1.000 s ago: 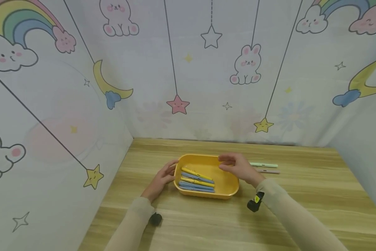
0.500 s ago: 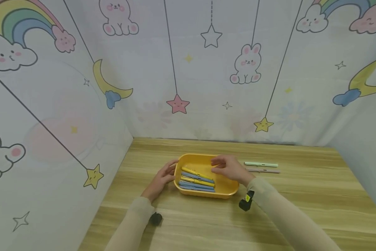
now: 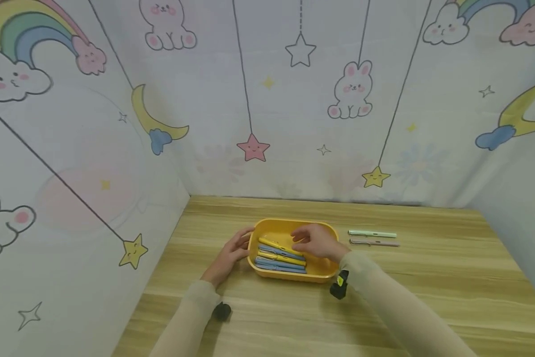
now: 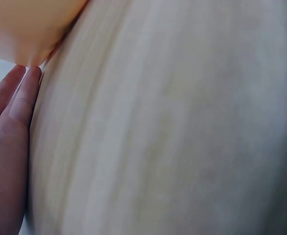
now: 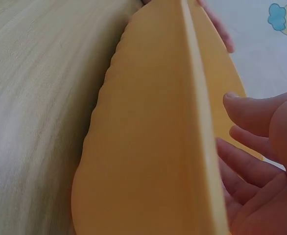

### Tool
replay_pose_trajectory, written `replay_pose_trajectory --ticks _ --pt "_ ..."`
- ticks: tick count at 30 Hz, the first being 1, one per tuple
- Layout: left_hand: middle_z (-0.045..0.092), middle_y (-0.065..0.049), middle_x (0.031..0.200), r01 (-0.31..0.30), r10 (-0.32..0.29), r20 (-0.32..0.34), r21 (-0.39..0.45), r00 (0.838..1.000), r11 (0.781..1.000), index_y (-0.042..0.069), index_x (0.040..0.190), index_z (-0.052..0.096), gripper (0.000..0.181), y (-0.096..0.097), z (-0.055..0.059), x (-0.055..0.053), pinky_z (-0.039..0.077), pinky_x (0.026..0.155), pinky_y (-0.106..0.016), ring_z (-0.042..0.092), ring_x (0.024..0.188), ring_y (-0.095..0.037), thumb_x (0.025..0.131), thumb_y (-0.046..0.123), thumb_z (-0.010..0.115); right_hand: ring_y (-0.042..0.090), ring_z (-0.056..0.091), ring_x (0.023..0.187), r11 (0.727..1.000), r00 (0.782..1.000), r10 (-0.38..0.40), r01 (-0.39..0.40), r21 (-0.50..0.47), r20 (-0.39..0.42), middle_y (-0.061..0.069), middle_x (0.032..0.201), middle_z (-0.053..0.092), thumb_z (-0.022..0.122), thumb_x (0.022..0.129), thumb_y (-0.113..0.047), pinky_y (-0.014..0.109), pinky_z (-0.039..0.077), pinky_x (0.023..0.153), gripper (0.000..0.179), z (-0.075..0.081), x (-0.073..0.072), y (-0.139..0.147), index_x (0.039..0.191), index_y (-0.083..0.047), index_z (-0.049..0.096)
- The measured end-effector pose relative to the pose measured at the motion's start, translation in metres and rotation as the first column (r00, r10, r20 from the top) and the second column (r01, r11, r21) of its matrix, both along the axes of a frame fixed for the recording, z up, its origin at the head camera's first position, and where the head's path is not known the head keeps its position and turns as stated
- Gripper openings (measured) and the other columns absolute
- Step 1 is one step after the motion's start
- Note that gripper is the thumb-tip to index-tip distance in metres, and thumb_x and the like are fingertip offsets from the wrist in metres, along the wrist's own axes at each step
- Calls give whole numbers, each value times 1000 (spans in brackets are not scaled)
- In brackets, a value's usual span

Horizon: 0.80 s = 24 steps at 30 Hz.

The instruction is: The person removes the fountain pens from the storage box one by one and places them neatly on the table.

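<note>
A yellow plastic basket point(image 3: 327, 279) stands on the wooden table. Inside, towards its left half, lie yellow pens point(image 3: 274, 243) and blue pens point(image 3: 278, 268), roughly side by side. My left hand point(image 3: 225, 259) rests against the basket's left end, and its extended fingertips point(image 4: 32, 78) meet the wall in the left wrist view. Over the right half of the basket is my right hand point(image 3: 317, 242), fingers loosely bent close to the pens. Seen from the right wrist, its thumb and fingers point(image 5: 249, 164) are spread apart with nothing between them, behind the basket's near wall point(image 5: 143, 122).
To the right of the basket, a mint-green pen point(image 3: 372, 233) and a mauve pen point(image 3: 374, 243) lie on the table point(image 3: 428, 287). White cloth walls point(image 3: 294, 114) with printed stars and rabbits enclose the table at the back and both sides.
My right hand has moved left and slightly down, from the basket's right rim to over its inside near the pens. The mint and mauve pens are now fully uncovered. My left hand stays put.
</note>
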<state>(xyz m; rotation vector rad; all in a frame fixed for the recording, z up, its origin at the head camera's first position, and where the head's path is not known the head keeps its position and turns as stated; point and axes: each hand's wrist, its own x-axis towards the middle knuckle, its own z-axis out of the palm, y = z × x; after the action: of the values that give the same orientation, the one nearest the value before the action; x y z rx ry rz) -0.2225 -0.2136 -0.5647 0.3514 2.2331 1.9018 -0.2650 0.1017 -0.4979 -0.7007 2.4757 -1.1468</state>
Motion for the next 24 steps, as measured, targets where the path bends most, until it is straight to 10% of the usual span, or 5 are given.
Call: replay_pose_trajectory --ticks 24 --pt "47 -11 162 -4 4 2 2 1000 1000 31 157 45 61 1 -1 -1 29 122 -59 46 148 -35 101 11 57 22 72 100 998 1000 22 -23 59 1 8 109 77 80 91 -6 41 58 93 33 -14 -4 -18 122 1 73"
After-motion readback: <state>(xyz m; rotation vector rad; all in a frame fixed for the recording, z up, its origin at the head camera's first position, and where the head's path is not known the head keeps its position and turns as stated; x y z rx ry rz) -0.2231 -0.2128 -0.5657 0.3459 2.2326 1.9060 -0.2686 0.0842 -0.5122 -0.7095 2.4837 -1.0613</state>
